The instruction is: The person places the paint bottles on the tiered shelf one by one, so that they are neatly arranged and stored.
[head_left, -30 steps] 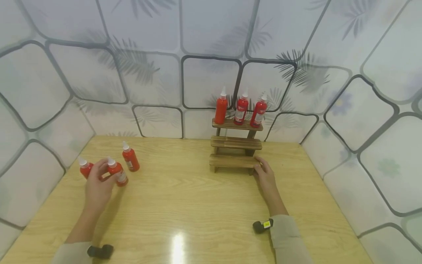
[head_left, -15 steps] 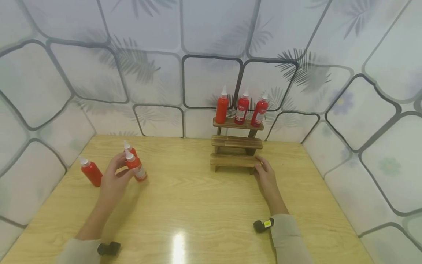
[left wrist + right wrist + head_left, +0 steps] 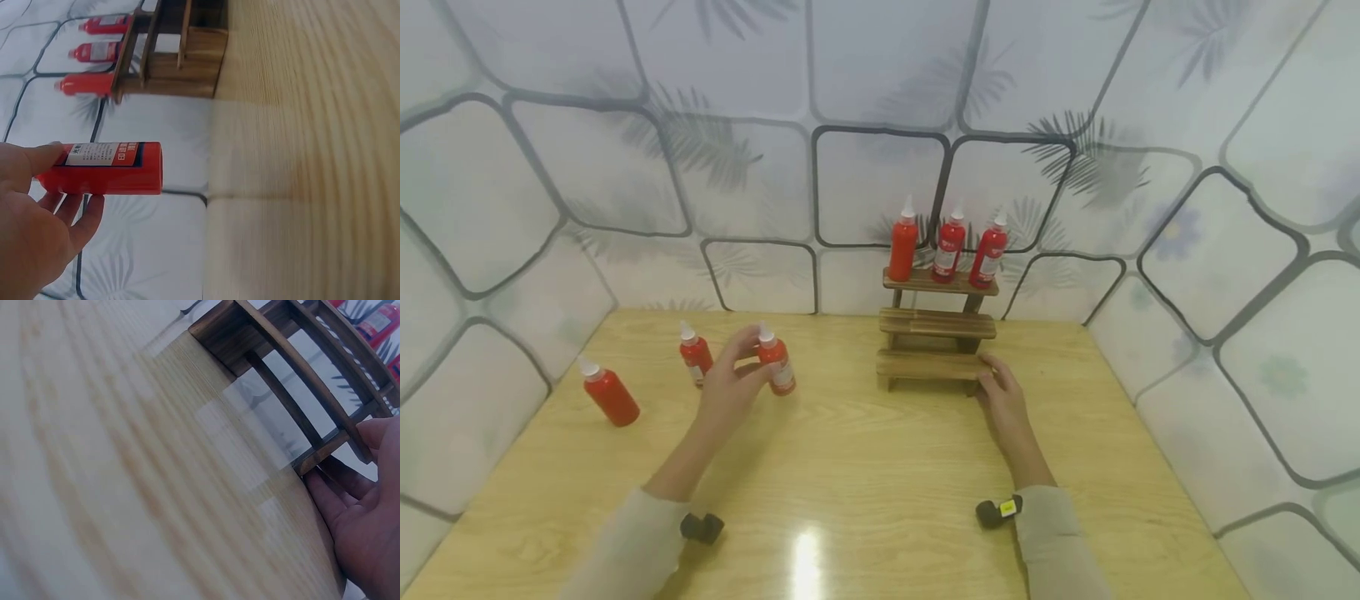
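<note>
My left hand (image 3: 730,387) holds a red squeeze bottle (image 3: 779,367) with a white pointed nozzle, thumb on one side and fingers on the other. In the left wrist view the bottle (image 3: 112,169) shows a printed label, and its base is off the table. My right hand (image 3: 1006,408) grips the right end of the lowest step of a three-step wooden stand (image 3: 925,365). The right wrist view has the thumb at the step's edge and the fingers beside the stand's leg (image 3: 322,452). Three similar bottles, the middle one (image 3: 948,250) among them, stand upright on the top step.
On the left of the wooden table (image 3: 850,475), one red bottle (image 3: 612,396) stands with its label out of sight. Another bottle (image 3: 695,354) stands behind my left hand, partly covered by it. A patterned wall (image 3: 745,183) closes off the back and both sides.
My left hand has carried its bottle rightward, past the bottle standing behind it and toward the stand. The right hand has stayed on the lowest step.
</note>
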